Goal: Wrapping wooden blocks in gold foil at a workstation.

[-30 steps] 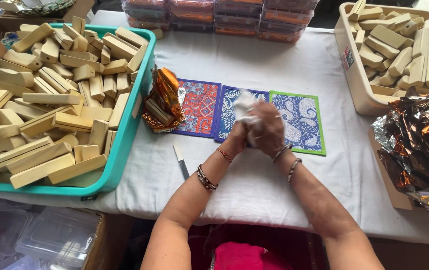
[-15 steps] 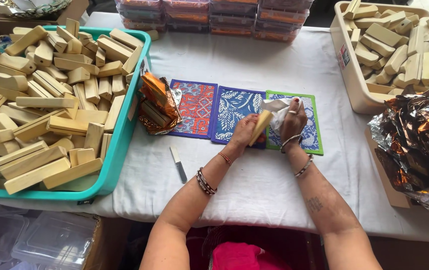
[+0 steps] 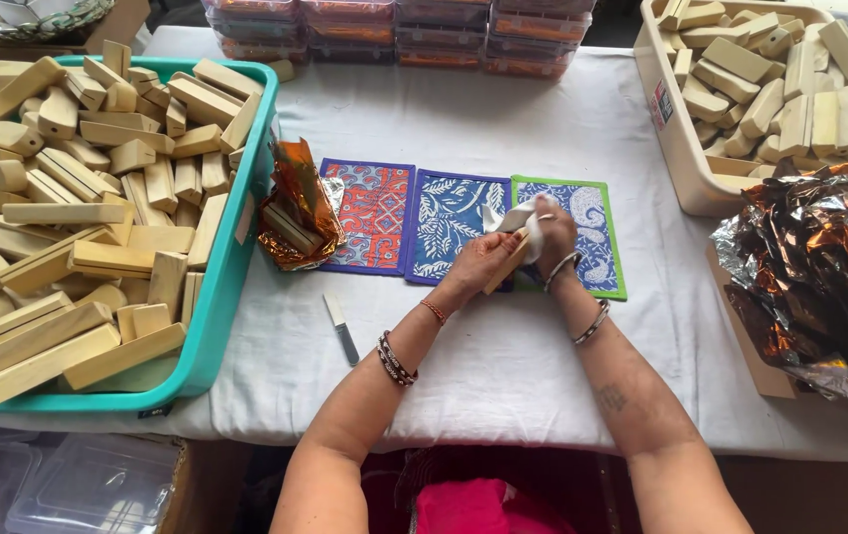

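Note:
My left hand (image 3: 481,262) holds a pale wooden block (image 3: 503,265) tilted upward over the blue patterned mat (image 3: 444,222). My right hand (image 3: 554,235) presses a white cloth (image 3: 515,218) against the upper end of that block. Both hands meet above the seam between the blue mat and the green-edged mat (image 3: 597,237). A red patterned mat (image 3: 373,213) lies to the left of them. Bracelets sit on both wrists.
A teal bin (image 3: 216,316) full of wooden blocks fills the left. A beige bin (image 3: 676,148) of blocks stands at the back right. Crumpled copper foil (image 3: 819,277) lies right, a foil-wrapped bundle (image 3: 296,208) left of the mats. A small knife (image 3: 341,328) lies near the table's front.
My hands have shifted slightly along the mats, and the cloth in my right hand has moved over the block's upper end. The block stays in my left hand.

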